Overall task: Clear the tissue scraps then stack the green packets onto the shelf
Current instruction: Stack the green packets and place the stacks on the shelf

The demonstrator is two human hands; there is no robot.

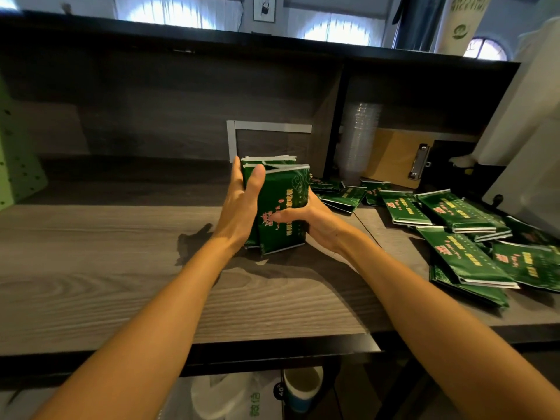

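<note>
While each grip, left hand (239,207) and right hand (315,221), clasps green packets (288,189), their writing blurs.

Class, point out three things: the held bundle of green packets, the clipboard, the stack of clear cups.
bundle of green packets (291,192): head view, front face.
clipboard (391,159): head view, bare brown board.
stack of clear cups (362,131): head view, side wall.
</note>
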